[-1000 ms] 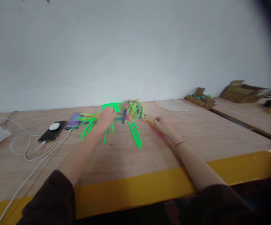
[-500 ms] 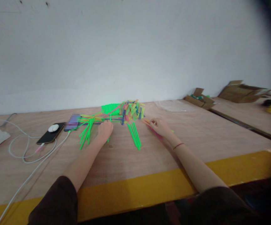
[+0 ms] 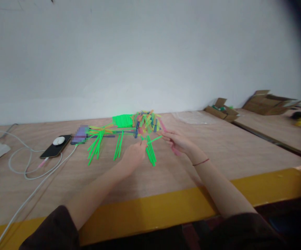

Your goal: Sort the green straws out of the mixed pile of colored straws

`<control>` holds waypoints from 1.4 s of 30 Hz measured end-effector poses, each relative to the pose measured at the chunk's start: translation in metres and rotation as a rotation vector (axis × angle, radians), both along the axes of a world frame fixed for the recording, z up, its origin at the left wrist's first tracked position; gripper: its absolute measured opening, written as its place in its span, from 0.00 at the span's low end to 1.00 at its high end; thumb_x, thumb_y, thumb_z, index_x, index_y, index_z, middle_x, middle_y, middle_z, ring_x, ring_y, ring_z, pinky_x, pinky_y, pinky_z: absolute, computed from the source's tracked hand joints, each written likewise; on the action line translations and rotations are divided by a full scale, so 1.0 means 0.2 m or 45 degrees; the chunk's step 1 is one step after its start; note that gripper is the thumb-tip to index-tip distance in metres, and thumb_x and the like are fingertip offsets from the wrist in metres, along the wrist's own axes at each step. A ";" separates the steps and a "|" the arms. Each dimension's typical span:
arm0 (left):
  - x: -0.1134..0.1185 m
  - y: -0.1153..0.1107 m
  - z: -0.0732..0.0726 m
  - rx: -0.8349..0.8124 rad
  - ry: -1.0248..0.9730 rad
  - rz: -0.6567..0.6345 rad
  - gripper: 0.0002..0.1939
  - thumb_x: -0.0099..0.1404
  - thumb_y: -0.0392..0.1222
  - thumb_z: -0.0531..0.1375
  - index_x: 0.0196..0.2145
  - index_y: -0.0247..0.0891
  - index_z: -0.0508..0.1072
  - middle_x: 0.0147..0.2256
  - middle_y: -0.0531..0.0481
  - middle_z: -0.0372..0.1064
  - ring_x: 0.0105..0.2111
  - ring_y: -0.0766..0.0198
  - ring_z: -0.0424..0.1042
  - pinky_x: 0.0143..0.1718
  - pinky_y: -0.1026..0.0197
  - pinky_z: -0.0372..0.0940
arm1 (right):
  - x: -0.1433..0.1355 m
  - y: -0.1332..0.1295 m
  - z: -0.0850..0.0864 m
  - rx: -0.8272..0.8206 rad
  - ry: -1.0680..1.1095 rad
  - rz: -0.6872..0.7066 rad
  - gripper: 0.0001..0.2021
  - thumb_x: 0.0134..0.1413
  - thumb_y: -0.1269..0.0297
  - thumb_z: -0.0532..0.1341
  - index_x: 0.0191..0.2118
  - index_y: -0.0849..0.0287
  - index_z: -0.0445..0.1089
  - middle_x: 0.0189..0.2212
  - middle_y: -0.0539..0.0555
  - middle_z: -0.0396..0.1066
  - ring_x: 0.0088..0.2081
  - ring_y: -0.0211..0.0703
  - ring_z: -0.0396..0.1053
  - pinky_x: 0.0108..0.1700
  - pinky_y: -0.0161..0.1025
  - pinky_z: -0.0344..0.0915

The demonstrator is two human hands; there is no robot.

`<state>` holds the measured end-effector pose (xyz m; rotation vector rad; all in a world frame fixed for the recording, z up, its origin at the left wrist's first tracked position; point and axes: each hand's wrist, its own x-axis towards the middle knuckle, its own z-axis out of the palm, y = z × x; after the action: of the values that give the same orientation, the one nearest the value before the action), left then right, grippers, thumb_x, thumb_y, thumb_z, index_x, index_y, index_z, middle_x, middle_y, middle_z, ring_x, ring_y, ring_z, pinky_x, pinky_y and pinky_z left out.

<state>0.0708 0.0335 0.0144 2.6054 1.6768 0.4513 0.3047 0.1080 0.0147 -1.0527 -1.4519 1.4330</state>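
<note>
A thin green stick (image 3: 154, 139) spans the gap between my hands. My left hand (image 3: 135, 154) is closed on its left end, beside a group of green sticks (image 3: 151, 152) lying on the table. At the stick's right end, the fingers of my right hand (image 3: 178, 141) pinch it. A pink strip (image 3: 176, 150) shows under my right hand. Just behind the hands is a pile of coloured strips (image 3: 148, 122), next to a green bundle (image 3: 123, 121). More green sticks lie fanned out (image 3: 96, 146) and in a small group (image 3: 118, 147) to the left.
On the left are a black phone (image 3: 51, 150) with a white mouse (image 3: 58, 141) on it, a blurred purple-screened device (image 3: 80, 134) and white cables (image 3: 39, 189). Clear plastic (image 3: 192, 117) and open cardboard boxes (image 3: 267, 104) lie at the back right.
My left hand has moved right from the middle green sticks towards my right hand. A green stick now spans both hands. The orange piece at my right fingertips no longer shows clearly.
</note>
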 end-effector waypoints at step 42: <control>-0.15 0.15 -0.02 0.117 0.276 0.323 0.16 0.70 0.28 0.45 0.49 0.30 0.68 0.47 0.36 0.67 0.47 0.56 0.71 0.45 0.57 0.68 | 0.03 0.06 -0.07 0.633 -0.807 -0.390 0.23 0.60 0.48 0.49 0.29 0.60 0.71 0.29 0.56 0.72 0.32 0.43 0.66 0.32 0.37 0.57</control>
<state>0.0399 0.0633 0.0108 2.5950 2.1175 0.2622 0.3112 0.1207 0.0002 -1.3818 -1.8509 0.4818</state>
